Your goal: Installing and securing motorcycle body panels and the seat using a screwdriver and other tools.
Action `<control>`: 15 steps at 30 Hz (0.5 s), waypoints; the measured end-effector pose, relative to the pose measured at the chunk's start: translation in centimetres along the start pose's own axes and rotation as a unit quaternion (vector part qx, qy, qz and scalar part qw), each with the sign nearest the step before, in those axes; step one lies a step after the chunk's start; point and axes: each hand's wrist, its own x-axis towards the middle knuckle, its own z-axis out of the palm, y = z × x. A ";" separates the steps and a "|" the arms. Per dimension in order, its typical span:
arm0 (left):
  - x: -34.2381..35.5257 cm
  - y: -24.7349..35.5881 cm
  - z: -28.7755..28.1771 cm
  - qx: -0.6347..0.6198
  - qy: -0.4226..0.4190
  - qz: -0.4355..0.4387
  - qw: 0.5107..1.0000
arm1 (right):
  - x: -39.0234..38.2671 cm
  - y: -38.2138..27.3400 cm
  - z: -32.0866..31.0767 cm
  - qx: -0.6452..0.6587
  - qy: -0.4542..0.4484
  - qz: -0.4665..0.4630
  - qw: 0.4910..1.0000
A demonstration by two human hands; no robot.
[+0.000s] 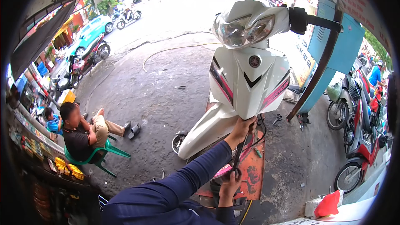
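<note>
A white scooter front panel (246,85) with pink and black stripes stands before me, below the headlight unit (243,31). My left hand (243,131) is closed at the panel's lower tip; what its fingers hold is hidden. Nearer to me, my right hand (228,186) is closed around the lower end of a long dark part (238,156), which I cannot identify. That part runs up toward my left hand. A white front fender (208,129) sits left of my left hand. Black cable (263,131) loops out on the right.
An orange-red stand plate (253,175) lies under the scooter, with a green-handled tool (258,153) on it. Scissors-like pliers (277,119) and another tool (179,87) lie on the ground. A person (81,131) sits on a green chair at left; motorbikes (354,141) stand at right.
</note>
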 end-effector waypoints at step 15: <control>0.0 0.8 -0.4 0.006 0.047 0.019 0.999 | 0.8 -2.2 0.1 0.163 -0.036 0.244 0.955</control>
